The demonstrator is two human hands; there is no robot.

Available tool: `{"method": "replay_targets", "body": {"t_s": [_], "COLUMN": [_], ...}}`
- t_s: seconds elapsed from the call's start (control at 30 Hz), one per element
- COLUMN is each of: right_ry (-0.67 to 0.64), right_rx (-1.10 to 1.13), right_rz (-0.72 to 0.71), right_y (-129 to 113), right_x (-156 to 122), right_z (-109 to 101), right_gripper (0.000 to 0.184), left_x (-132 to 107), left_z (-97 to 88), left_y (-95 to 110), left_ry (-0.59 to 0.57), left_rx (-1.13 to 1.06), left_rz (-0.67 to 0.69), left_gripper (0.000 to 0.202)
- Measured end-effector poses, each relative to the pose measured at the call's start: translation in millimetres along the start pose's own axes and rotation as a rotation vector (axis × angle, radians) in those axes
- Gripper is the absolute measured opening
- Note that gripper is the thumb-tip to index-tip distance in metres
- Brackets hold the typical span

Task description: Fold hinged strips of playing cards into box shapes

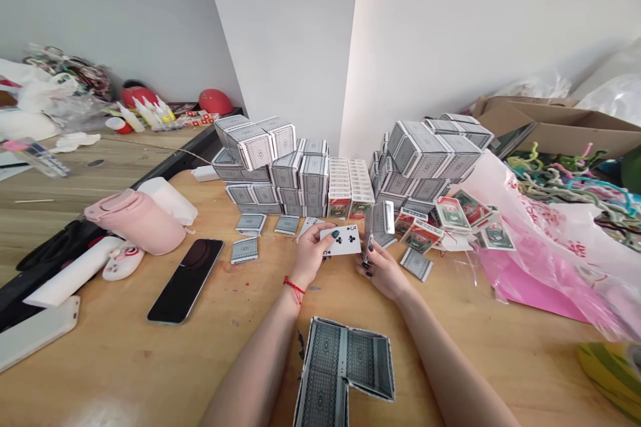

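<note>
Now, in the head view, our left hand [311, 255] pinches a card [345, 241], the three of clubs, above the table [250, 300]; our right hand's [383, 271] fingers grip folded cards [373, 221] just beside it. Nearer us, between our forearms, lies an L-shaped piece [325, 353].

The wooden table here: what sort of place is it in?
Probably a craft workspace, judging by the stacked card-patterned blocks, the nozzled bottles at left and the tangled colourful strands at right.
</note>
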State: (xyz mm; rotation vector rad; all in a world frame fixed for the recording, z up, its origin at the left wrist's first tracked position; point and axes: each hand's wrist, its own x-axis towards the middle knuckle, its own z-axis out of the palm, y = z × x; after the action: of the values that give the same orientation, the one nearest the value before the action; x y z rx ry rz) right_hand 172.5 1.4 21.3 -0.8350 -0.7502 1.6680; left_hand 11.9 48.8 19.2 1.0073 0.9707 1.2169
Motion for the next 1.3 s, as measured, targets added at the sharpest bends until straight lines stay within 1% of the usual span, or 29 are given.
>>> {"method": "replay_targets", "body": {"t_s": [0.1, 0.2, 0.4, 0.47, 0.53, 0.7, 0.87, 1.0, 1.1, 1.2, 1.3], "right_ry": [0.030, 0.077, 0.113, 0.125, 0.134, 0.146, 0.151, 0.149, 0.135, 0.131, 0.146], "right_rx": [-0.013, -0.039, -0.022, -0.013, -0.001, 0.023, 0.053, 0.058, 0.064, 0.064, 0.066], "right_rz": [-0.025, -0.046, -0.028, -0.033, -0.039, -0.038, -0.041, -0.041, -0.048, -0.051, -0.037], "right_y": [1.3, 2.6, 5.0, 5.6, 5.7, 4.1, 4.0, 4.6, 4.5, 4.6, 5.1], "right_x": [3.1, 5.5, 6.9, 7.3, 7.6, 7.5, 7.3, 7.4, 7.0, 6.7, 7.2], "right_z": [-0.9, -3.8, -9.7, -10.6, -10.8, -10.1, -10.2, -9.2, -7.8, -7.6, -8.9], "right_gripper": [0.036, 0.032, 0.032, 0.029, 0.027, 0.026, 0.025, 0.025, 0.024, 0.024, 0.025], "left_x": [-0.9, -1.6, -2.9, -4.6, -7.1, -13.4, -13.4, -12.9, -13.1, -12.5, -12.1], "left_z": [0.4, 0.6, -0.7, -0.1, 2.1, 9.9, 10.4, 10.6, 12.0, 12.9, 13.5], "left_y": [0.4, 1.6, 3.9, 3.6, 2.7, 0.4, 0.7, 1.5, 0.7, 0.1, 0.7], "left_ry": [-0.013, -0.013, 0.074, 0.101, 0.104, 0.046, 0.081, 0.077, 0.056, 0.078, 0.107], "left_rx": [0.010, 0.031, 0.130, 0.141, 0.134, 0.105, 0.094, 0.109, 0.103, 0.091, 0.090], "left_rz": [0.002, 0.042, 0.138, 0.141, 0.143, 0.159, 0.168, 0.159, 0.171, 0.174, 0.164], "left_gripper": [0.034, 0.033, 0.028, 0.029, 0.029, 0.033, 0.042, 0.037, 0.038, 0.043, 0.043]}}
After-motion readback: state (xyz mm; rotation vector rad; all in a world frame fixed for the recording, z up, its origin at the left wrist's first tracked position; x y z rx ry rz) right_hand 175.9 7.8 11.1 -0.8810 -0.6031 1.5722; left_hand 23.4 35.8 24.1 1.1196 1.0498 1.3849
